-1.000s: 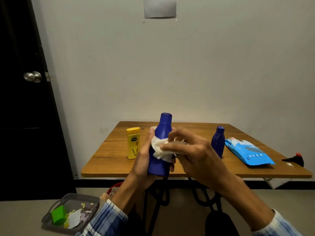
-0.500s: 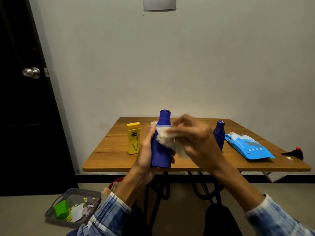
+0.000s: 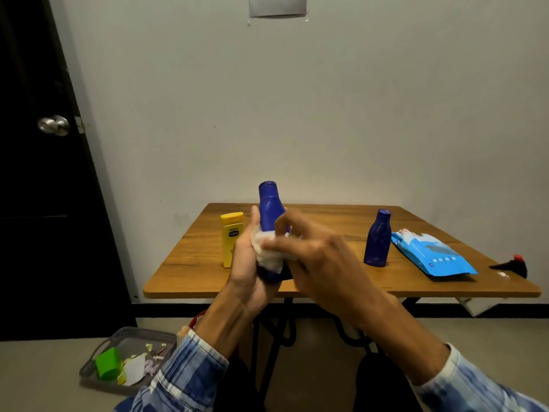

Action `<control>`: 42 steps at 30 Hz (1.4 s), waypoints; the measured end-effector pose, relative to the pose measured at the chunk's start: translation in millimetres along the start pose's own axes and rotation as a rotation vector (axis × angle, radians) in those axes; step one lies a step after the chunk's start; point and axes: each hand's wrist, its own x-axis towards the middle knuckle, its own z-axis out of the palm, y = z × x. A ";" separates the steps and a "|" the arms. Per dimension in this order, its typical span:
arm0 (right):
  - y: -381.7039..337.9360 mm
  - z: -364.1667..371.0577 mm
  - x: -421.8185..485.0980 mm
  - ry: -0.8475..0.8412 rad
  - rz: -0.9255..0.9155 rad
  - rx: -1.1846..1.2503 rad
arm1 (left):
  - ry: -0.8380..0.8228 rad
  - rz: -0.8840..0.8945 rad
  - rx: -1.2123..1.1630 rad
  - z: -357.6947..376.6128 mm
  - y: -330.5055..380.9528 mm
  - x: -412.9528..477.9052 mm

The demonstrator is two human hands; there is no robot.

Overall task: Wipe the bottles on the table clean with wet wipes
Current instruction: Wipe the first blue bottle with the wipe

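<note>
Far left: dark door [image 3: 29, 203] with metal knob [image 3: 53, 125], then pale wall. On the floor, grey basket [image 3: 89, 364] holding a green cup [image 3: 108, 363] and paper scraps. On the wooden table [image 3: 193, 263], upright yellow bottle [image 3: 230, 236]. At the near edge, large blue bottle [image 3: 269, 206] held upright in left hand [image 3: 246, 272], fingers curled round it; wet wipe [image 3: 269, 257] pinched against it by right hand [image 3: 323, 260]. Further right, small blue bottle [image 3: 378, 242] upright, wipes pack [image 3: 430, 257] lying flat.

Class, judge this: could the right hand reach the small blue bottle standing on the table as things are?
Probably yes: nothing stands between the right hand and the small blue bottle, though its fingers pinch a wipe.
</note>
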 end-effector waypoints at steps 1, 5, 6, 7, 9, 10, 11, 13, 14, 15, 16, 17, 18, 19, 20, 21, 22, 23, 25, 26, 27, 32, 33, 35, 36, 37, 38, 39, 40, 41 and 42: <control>-5.1 3.1 -6.6 -0.062 -0.063 -0.009 | 0.005 0.002 0.004 -3.7 3.0 2.3; 3.1 0.8 -23.1 -0.092 -0.071 0.049 | 0.016 0.030 -0.009 -13.6 12.1 5.4; 10.6 -0.6 -21.7 -0.017 0.004 0.086 | 0.018 0.026 -0.015 -12.9 12.6 3.9; 16.2 -1.2 -20.9 0.041 0.074 0.127 | 0.016 0.022 -0.019 -12.0 12.3 3.0; 17.3 4.1 -22.7 0.059 0.113 0.186 | 0.003 0.021 -0.029 -13.0 11.9 4.4; 13.8 9.0 -25.9 0.032 0.084 0.204 | -0.002 0.023 -0.040 -14.1 12.4 4.8; 9.2 12.2 -29.9 0.004 0.043 0.216 | -0.006 0.026 -0.049 -15.0 13.2 4.8; 6.9 14.0 -34.0 0.004 0.004 0.222 | -0.032 0.021 -0.066 -17.1 13.5 4.6; 9.8 13.4 -32.6 0.056 0.034 0.238 | -0.048 0.010 -0.075 -17.1 13.0 3.9; 11.8 11.8 -29.9 0.124 0.100 0.277 | -0.056 -0.003 -0.083 -15.8 12.4 3.4; 13.0 11.3 -28.0 0.173 0.154 0.313 | -0.053 -0.010 -0.088 -14.7 11.6 3.6; 11.8 12.3 -27.6 0.184 0.168 0.328 | -0.055 -0.010 -0.091 -14.7 10.8 4.6; 8.5 14.4 -28.8 0.158 0.139 0.313 | -0.064 -0.006 -0.091 -15.1 10.7 5.7; 3.8 15.8 -31.4 0.108 0.085 0.289 | -0.067 0.003 -0.094 -15.9 11.3 6.9; -0.6 16.1 -35.1 0.053 0.022 0.267 | -0.065 0.015 -0.093 -17.9 12.1 7.8; -2.0 14.8 -36.3 0.022 -0.016 0.248 | -0.064 0.025 -0.088 -19.5 13.1 8.0; 0.2 12.0 -34.5 0.037 -0.013 0.235 | -0.064 0.030 -0.085 -20.1 13.1 8.3; 4.1 8.8 -30.0 0.096 0.036 0.243 | -0.070 0.032 -0.076 -18.9 11.0 7.2; 12.5 2.8 -16.5 0.264 0.166 0.262 | -0.058 0.041 -0.012 -12.7 3.1 5.0; 13.4 2.5 -10.3 0.308 0.199 0.245 | -0.041 0.049 0.016 -9.1 -1.3 3.8; 10.3 5.4 -7.3 0.309 0.198 0.200 | -0.029 0.052 0.011 -6.9 -4.6 2.8; -5.1 15.1 -22.5 0.066 -0.046 0.080 | -0.079 0.034 0.000 -14.0 -0.9 2.7; 0.5 11.5 -19.0 0.101 -0.013 0.083 | -0.080 0.052 0.046 -12.9 -2.0 2.1; 13.5 1.0 -6.7 0.286 0.126 0.107 | -0.057 0.092 0.176 -9.6 -8.2 1.1; 18.2 -4.5 0.1 0.381 0.182 0.113 | -0.033 0.105 0.240 -7.2 -11.1 0.3; 19.2 -7.2 4.9 0.438 0.211 0.111 | -0.022 0.112 0.277 -5.3 -13.0 -1.1; 17.3 -6.9 5.5 0.445 0.209 0.102 | -0.023 0.113 0.279 -4.2 -13.8 -2.4; 14.1 -5.0 1.8 0.408 0.179 0.094 | -0.026 0.108 0.257 -4.3 -13.3 -3.4; 10.4 -1.8 -5.3 0.341 0.136 0.095 | -0.028 0.107 0.238 -6.0 -11.5 -4.2; 7.4 0.7 -13.7 0.259 0.092 0.109 | -0.044 0.104 0.226 -8.5 -8.9 -4.0; 6.5 1.6 -21.3 0.185 0.057 0.122 | -0.073 0.108 0.238 -10.6 -6.8 -3.1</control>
